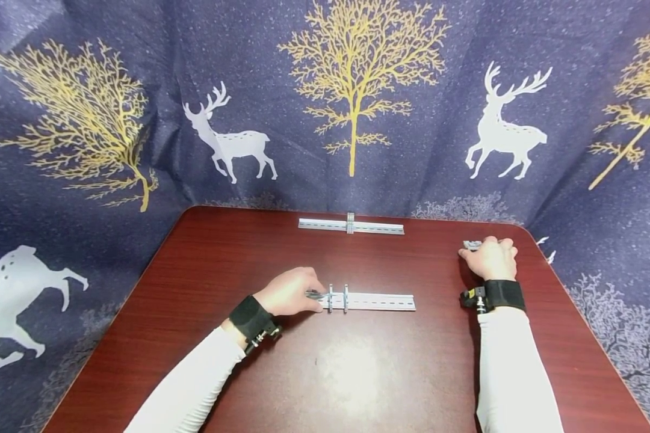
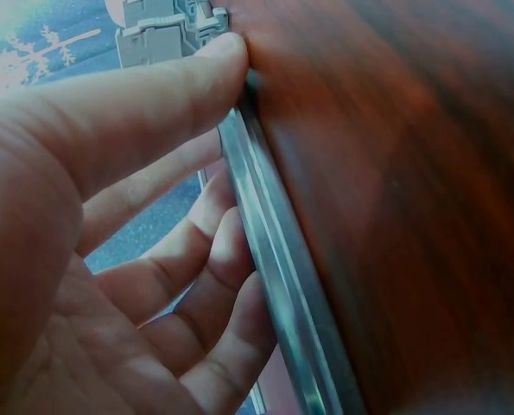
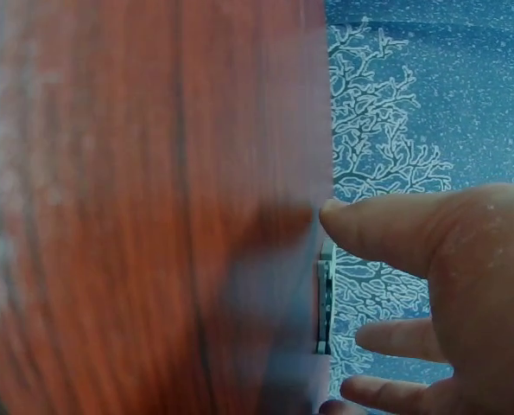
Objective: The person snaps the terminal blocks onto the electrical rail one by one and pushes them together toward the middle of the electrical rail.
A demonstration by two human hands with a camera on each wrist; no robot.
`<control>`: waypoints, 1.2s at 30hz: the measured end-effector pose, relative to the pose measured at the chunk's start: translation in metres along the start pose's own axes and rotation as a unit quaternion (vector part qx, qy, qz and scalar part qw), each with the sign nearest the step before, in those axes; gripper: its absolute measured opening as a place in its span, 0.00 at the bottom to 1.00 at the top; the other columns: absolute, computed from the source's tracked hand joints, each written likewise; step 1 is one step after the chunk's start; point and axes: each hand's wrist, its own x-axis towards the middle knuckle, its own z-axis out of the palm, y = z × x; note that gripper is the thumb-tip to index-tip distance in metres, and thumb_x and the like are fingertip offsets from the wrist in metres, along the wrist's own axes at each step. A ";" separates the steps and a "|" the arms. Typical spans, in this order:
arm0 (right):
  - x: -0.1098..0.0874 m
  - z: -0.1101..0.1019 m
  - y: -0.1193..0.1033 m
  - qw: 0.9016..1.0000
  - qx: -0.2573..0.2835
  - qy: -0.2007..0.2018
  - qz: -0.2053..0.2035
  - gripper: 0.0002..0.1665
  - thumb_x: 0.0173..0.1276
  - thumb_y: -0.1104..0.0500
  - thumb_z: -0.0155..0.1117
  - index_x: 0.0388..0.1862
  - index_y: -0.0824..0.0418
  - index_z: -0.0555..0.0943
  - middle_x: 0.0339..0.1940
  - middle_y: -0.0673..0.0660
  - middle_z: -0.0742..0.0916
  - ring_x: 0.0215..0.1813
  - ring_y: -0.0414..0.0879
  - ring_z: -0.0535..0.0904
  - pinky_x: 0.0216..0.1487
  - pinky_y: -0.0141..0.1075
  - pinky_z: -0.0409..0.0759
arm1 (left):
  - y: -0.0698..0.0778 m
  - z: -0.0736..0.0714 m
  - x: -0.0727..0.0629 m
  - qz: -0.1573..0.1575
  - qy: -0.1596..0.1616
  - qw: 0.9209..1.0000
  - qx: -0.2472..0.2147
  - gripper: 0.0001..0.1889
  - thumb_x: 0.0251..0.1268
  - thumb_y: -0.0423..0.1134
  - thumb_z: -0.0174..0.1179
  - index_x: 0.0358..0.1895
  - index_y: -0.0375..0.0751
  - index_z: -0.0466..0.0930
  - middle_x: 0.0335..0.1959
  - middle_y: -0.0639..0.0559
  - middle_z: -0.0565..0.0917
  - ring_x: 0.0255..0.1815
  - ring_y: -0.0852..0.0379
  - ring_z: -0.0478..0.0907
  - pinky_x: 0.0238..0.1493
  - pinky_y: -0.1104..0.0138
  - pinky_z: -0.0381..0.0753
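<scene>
In the head view my left hand (image 1: 292, 291) grips the left end of a slotted metal DIN rail (image 1: 381, 302) lying near mid-table. Two narrow grey clip-on blocks (image 1: 346, 297) stand across this rail, just right of my fingers. The left wrist view has the thumb on one side of the rail (image 2: 278, 259) and curled fingers along the other, with grey blocks (image 2: 157, 39) beyond the thumb. Toward the table's far right corner, my right hand (image 1: 492, 257) hovers by a small grey part (image 1: 472, 245). Its thumb and fingers are spread apart around that part (image 3: 325, 303).
A second DIN rail (image 1: 379, 228), bearing a grey block (image 1: 350, 223) at its middle, lies along the back edge of the reddish-brown table (image 1: 411, 373). A dark blue cloth (image 1: 314, 120) with deer and trees hangs behind the table and at its sides.
</scene>
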 end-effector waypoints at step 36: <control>-0.001 -0.002 -0.003 0.999 -0.029 -0.013 -0.010 0.39 0.76 0.42 0.67 0.58 0.81 0.81 0.60 0.87 0.74 0.64 0.85 0.69 0.58 0.76 0.76 | 0.002 -0.002 0.000 -0.007 -0.006 1.000 -0.024 0.15 0.62 0.43 0.83 0.52 0.48 0.97 0.37 0.57 0.85 0.39 0.58 0.77 0.40 0.66 0.77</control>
